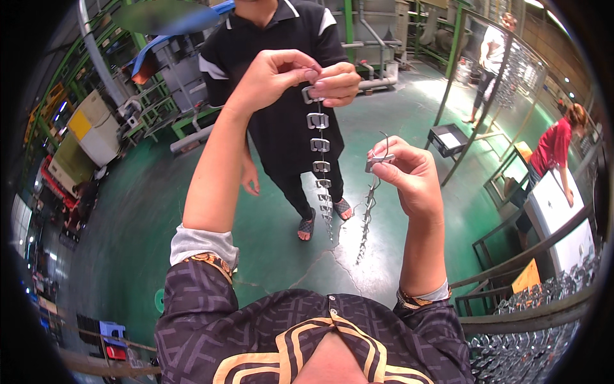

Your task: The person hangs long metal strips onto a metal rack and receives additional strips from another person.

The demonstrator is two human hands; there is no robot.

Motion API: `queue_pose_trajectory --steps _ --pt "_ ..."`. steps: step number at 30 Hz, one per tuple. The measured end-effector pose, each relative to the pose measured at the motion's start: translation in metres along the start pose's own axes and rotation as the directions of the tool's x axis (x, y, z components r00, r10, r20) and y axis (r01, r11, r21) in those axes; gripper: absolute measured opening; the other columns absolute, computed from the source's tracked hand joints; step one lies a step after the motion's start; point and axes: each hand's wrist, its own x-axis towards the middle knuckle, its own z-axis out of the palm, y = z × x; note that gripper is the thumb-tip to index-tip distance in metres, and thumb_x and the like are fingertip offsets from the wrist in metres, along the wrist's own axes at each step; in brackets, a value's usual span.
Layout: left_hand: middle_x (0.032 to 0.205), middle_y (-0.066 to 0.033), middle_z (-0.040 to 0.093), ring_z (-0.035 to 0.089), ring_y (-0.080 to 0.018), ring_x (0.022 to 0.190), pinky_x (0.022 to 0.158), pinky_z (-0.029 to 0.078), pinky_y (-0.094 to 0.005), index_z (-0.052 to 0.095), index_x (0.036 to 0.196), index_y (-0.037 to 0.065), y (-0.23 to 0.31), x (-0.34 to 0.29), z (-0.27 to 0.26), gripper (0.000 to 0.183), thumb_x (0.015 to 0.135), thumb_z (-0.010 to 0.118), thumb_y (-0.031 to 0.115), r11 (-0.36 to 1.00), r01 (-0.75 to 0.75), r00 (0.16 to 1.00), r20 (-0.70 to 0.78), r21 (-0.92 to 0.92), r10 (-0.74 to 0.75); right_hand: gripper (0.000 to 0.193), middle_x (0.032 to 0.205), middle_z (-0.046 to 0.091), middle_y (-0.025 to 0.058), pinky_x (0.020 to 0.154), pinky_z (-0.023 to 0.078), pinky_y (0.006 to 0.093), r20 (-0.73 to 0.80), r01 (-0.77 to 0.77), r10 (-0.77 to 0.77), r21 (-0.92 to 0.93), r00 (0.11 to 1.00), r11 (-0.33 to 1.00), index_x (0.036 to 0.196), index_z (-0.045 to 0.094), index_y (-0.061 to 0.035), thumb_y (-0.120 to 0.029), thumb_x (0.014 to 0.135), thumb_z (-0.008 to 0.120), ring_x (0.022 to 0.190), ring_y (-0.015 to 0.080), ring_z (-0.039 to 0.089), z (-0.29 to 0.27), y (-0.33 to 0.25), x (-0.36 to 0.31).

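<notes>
High in front of me, my left hand [275, 80] is closed in a pinch at the top of a wire strung with silver, bracket-shaped metal pieces [320, 145]. A co-worker's hand [337, 84] meets my fingertips there, its fingers by the uppermost piece. That strand hangs nearly straight down. Lower and to the right, my right hand [412, 176] grips a metal piece [381, 161] between thumb and fingers. A thin wire end sticks up above this piece, and a second strand of small metal pieces [366, 221] dangles below it. The exact wire grip under my left fingertips is hidden.
Facing me stands the co-worker in a black shirt [281, 128]. To the right are a metal frame [451, 70], a black crate [448, 139] and a person in red [555, 144] at a white-topped table [555, 198]. Many metal parts [531, 349] hang beside a rail at lower right.
</notes>
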Motion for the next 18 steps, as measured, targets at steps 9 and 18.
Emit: queue_pose_trajectory --steps 9,18 --pt "0.075 -0.0028 0.061 0.054 -0.0064 0.070 0.064 0.044 -0.0207 0.058 0.083 -0.003 0.007 0.011 -0.008 0.005 0.084 0.056 0.002 0.982 -0.187 0.979 0.081 -0.005 0.187 0.010 0.085 0.058 0.0060 0.070 0.046 0.0261 -0.188 0.057 -0.089 -0.168 0.978 0.984 0.080 0.064 0.0011 0.000 0.072 0.070 0.079 0.0133 0.056 0.009 -0.008 -0.031" --pt "0.088 -0.0088 0.062 0.052 -0.0065 0.082 0.073 0.042 -0.0220 0.053 0.086 -0.001 0.036 0.024 -0.019 0.007 0.089 0.052 0.006 0.902 -0.240 0.890 0.290 -0.359 0.352 0.008 0.084 0.058 0.0066 0.061 0.049 0.0243 -0.464 0.107 -0.280 -0.364 0.840 0.925 0.079 0.065 -0.0005 0.004 0.072 0.068 0.075 0.0127 0.057 0.068 -0.014 -0.079"
